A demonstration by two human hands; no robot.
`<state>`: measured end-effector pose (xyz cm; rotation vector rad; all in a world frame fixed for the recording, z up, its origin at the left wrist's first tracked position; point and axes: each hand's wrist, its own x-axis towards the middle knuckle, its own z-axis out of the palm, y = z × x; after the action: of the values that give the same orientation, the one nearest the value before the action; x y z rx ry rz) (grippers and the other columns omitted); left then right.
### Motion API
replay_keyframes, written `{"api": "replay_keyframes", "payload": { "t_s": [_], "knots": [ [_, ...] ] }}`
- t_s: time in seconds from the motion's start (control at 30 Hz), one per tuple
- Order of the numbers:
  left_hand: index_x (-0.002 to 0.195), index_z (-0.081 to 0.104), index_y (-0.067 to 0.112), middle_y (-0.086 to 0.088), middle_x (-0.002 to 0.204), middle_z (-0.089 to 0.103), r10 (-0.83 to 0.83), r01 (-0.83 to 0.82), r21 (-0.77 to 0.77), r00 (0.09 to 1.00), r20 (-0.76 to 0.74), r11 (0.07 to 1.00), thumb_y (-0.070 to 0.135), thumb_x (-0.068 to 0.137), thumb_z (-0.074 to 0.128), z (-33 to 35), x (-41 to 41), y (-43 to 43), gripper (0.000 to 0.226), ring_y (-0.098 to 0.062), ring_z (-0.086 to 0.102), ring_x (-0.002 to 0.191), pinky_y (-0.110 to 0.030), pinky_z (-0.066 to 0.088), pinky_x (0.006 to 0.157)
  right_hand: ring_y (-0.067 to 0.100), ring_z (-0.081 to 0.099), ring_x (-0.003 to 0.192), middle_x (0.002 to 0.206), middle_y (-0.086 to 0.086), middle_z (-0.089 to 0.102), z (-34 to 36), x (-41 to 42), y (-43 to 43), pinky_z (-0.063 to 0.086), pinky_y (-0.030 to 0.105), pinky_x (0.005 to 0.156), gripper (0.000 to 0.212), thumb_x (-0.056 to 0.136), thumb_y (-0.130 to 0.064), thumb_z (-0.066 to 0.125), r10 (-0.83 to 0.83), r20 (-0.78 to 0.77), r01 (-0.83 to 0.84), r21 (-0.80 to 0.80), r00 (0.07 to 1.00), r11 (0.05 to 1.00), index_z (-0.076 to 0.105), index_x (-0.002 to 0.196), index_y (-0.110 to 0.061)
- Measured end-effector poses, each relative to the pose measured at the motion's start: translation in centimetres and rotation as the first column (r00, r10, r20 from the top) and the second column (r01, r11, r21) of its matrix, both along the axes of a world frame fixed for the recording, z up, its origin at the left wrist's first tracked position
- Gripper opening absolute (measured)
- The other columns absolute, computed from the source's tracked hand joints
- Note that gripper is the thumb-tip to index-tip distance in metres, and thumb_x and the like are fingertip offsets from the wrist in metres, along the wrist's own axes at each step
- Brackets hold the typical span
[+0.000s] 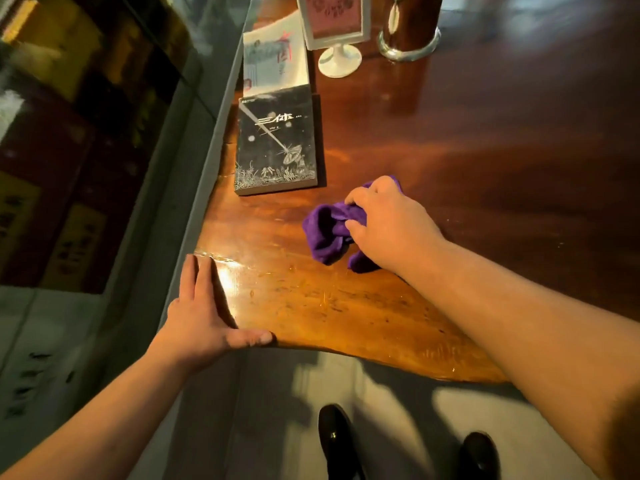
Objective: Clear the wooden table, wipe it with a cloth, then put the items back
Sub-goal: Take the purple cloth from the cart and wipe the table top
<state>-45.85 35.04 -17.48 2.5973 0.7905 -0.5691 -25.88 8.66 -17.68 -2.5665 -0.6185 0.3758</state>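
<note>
Purple soft cloth lay bunched on the glossy reddish-brown wooden table, near its front edge and just in front of the black paperback book with white line-drawing cover. Cloth looked light, limp, likely microfibre; would crumple rather than hold shape, and should glide easily on the polished top. Best taken as a wad in the palm, loose ends tucked so they do not drag

Right hand was clenched around the cloth from above, knuckles up, fingers curled into the folds, forearm reaching in from the lower right. Cloth touched the table under the hand

Left hand lay flat and released on the table's near left corner, fingers extended along the left edge, thumb hooked along the front edge; holding nothing, seemingly bracing

Items remained on the table: the black book, a pale-covered book beyond it by the left edge, a white-framed stand-up sign with pink card, a dark cylinder with silver metal base ring. Judged: clearing not complete, yet wiping already in hand

Dark shoes visible on the grey floor below
</note>
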Motion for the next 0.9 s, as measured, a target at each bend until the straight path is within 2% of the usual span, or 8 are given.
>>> {"api": "replay_keyframes", "payload": {
  "t_s": [0.1, 0.27, 0.37, 0.5, 0.57, 0.63, 0.8, 0.9],
  "knots": [
    [0.16, -0.016, 0.034, 0.018, 0.166, -0.029, 0.001, 0.0, -0.013, 1.0, 0.014, 1.0, 0.096, 0.023, 0.078, -0.4, -0.1, 0.1, 0.177, -0.039, 0.013, 0.154, -0.06, 0.023, 0.121, 0.027, 0.063, 0.087, 0.117, 0.001, 0.046, -0.9, 0.0, 0.1, 0.051, 0.036, 0.074, 0.03, 0.1, -0.04, 0.065, -0.054, 0.013, 0.054, 0.059, 0.998, 0.997, 0.061, 0.129, -0.032],
    [0.16, -0.017, 0.036, 0.027, 0.159, -0.031, 0.008, -0.007, -0.035, 1.0, 0.021, 0.999, 0.095, 0.023, 0.079, -0.6, -0.1, 0.2, 0.177, -0.038, 0.009, 0.154, -0.06, 0.019, 0.121, 0.036, 0.062, 0.091, 0.118, 0.004, 0.047, -1.5, -1.5, 2.9, 0.052, 0.04, 0.076, 0.027, 0.096, -0.037, 0.068, -0.07, 0.003, 0.069, 0.141, 0.998, 0.988, 0.064, 0.121, -0.028],
    [0.161, -0.016, 0.034, 0.019, 0.164, -0.03, 0.007, -0.007, -0.038, 1.0, 0.015, 0.999, 0.096, 0.023, 0.078, -0.5, 0.0, 0.2, 0.178, -0.038, 0.009, 0.154, -0.058, 0.019, 0.122, 0.038, 0.062, 0.094, 0.121, 0.008, 0.046, -0.8, -3.9, 6.3, 0.054, 0.045, 0.078, 0.024, 0.096, -0.031, 0.065, 0.04, -0.04, -0.032, 0.197, 0.998, 0.98, 0.064, 0.119, -0.024],
    [0.162, -0.016, 0.025, 0.029, 0.15, -0.041, -0.046, 0.046, -0.036, 0.999, 0.014, 0.998, 0.1, 0.026, 0.072, -0.5, -0.1, 0.3, 0.178, -0.026, -0.003, 0.156, -0.055, 0.019, 0.123, 0.034, 0.061, 0.089, 0.117, 0.008, 0.047, 0.2, -9.6, 8.5, 0.048, 0.041, 0.066, 0.028, 0.093, -0.027, 0.072, 0.27, -0.047, -0.254, 0.219, 0.962, 0.942, 0.065, 0.12, -0.022],
    [0.162, -0.015, 0.024, 0.019, 0.16, -0.038, -0.042, 0.042, -0.024, 0.999, -0.004, 0.999, 0.101, 0.023, 0.07, -0.5, -0.1, 0.2, 0.18, -0.03, 0.002, 0.156, -0.055, 0.02, 0.122, 0.031, 0.06, 0.086, 0.113, 0.005, 0.047, 0.0, -10.8, 7.4, 0.048, 0.04, 0.061, 0.029, 0.092, -0.027, 0.073, 0.319, -0.054, -0.301, 0.208, 0.946, 0.931, 0.064, 0.119, -0.023],
    [0.161, -0.016, 0.026, 0.01, 0.167, -0.03, -0.005, 0.005, -0.028, 1.0, -0.016, 1.0, 0.099, 0.019, 0.073, -0.5, -0.1, 0.3, 0.183, -0.037, 0.009, 0.155, -0.054, 0.021, 0.121, 0.032, 0.061, 0.086, 0.111, 0.003, 0.047, -0.5, -9.9, 5.5, 0.049, 0.041, 0.065, 0.024, 0.094, -0.024, 0.066, 0.318, -0.086, -0.297, 0.195, 0.944, 0.935, 0.064, 0.117, -0.026],
    [0.157, -0.024, 0.039, 0.021, 0.16, -0.036, 0.004, -0.005, -0.055, 1.0, -0.011, 0.998, 0.098, 0.022, 0.076, -0.8, -0.3, 0.7, 0.178, -0.042, 0.011, 0.153, -0.055, 0.021, 0.121, 0.038, 0.059, 0.088, 0.109, 0.004, 0.044, -1.0, -4.5, 5.3, 0.038, 0.04, 0.064, 0.019, 0.095, -0.018, 0.058, 0.145, -0.023, -0.14, 0.144, 0.989, 0.98, 0.063, 0.111, -0.026],
    [0.157, -0.023, 0.037, 0.02, 0.159, -0.038, -0.011, 0.011, -0.059, 1.0, 0.001, 0.998, 0.099, 0.024, 0.074, -1.0, -0.4, 0.9, 0.176, -0.036, 0.004, 0.155, -0.054, 0.02, 0.121, 0.04, 0.058, 0.096, 0.117, 0.01, 0.048, -0.2, -5.7, 9.1, 0.037, 0.041, 0.064, 0.026, 0.095, -0.011, 0.059, 0.207, 0.045, -0.212, 0.157, 0.977, 0.965, 0.064, 0.118, -0.02]
  ]
}}
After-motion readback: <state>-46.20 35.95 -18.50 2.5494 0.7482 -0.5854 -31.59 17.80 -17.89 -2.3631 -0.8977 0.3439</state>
